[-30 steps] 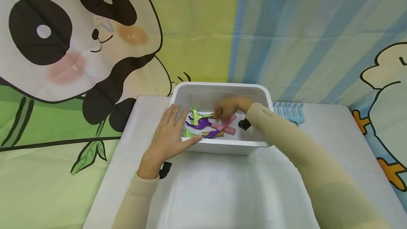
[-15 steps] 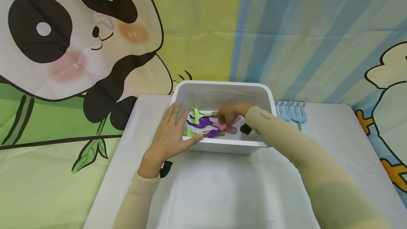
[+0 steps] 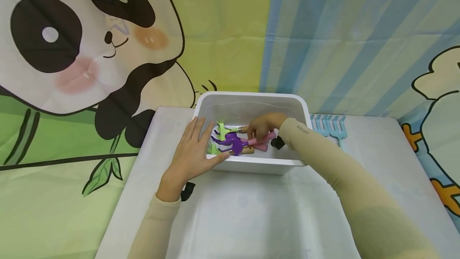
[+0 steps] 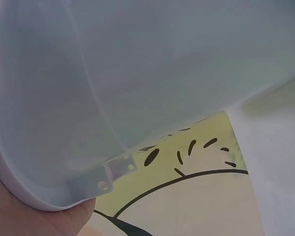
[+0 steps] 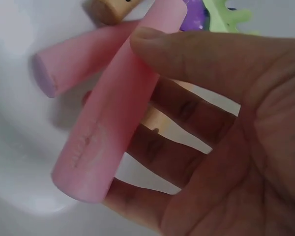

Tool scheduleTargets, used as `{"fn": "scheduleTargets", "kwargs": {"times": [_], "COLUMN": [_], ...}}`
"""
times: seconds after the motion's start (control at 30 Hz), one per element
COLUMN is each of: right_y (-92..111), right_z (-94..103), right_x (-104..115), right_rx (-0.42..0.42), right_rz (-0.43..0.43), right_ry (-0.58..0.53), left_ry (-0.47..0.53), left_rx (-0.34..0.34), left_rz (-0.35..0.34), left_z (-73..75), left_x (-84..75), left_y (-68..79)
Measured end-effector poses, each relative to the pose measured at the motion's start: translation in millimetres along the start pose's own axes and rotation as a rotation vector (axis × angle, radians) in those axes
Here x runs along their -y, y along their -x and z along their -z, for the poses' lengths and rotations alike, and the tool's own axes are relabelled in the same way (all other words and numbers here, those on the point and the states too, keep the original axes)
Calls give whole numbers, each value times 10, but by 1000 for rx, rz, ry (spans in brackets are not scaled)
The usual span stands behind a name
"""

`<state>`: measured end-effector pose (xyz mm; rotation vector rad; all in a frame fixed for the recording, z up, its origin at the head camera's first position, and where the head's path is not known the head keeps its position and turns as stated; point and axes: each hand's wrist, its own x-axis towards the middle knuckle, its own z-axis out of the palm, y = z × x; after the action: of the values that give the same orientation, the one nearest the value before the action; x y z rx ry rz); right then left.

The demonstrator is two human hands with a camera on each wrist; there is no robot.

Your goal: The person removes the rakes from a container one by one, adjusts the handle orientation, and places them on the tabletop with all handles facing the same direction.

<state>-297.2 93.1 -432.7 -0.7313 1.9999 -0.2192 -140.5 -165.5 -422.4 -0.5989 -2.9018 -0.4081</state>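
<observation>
A white plastic bin point(image 3: 255, 167) holds several small garden tools. My right hand point(image 3: 265, 125), reaching inside it, grips the pink handle point(image 5: 108, 113) of a purple hand rake point(image 3: 237, 145), thumb pressed along the handle in the right wrist view. The rake's tines point left, over the other tools. Beneath it lies a second pink handle point(image 5: 83, 61), its purple head partly covered. Two green tools with wooden handles lie there too: a green rake point(image 3: 223, 130) behind, another wooden handle point(image 3: 248, 150) in front. My left hand point(image 3: 188, 153) rests on the bin's left front corner, fingers straight and spread.
Light-blue forks point(image 3: 336, 128) lie on the white table point(image 3: 244, 211) just right of the bin. Behind the table hangs a cartoon-printed cloth point(image 3: 230, 31), close to the bin's back rim.
My right hand has moved from near the wooden handle at the back onto the pink handle. The purple rake has turned, its tines now showing spread. My left hand stays in place.
</observation>
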Motion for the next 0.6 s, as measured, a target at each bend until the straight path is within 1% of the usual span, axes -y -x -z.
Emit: {"fn": "scheduleTargets", "kwargs": {"times": [0.1,0.3,0.43,0.53,0.6], "right_y": [-1,75,181,260,309], "right_z": [21,40,67,91,101], "right_x": [-29,-68,-72,-80,-87], "right_rx": [-2,-16,-69,-116,-131], "right_rz": [11,14,-2,0,3], "right_ry": [-21,-84,-100,-99,-113], "left_ry": [-2,3,6,0,-2], "left_rx": [1,-20,-23,-23,-22], "left_rz": [4,-19,-26,-26,-22], "left_z": [-3,-14,-13,-12,-13], "left_x": [0,-6,-5,3,7], "left_y": [1,-9,-9,-6,-1]}}
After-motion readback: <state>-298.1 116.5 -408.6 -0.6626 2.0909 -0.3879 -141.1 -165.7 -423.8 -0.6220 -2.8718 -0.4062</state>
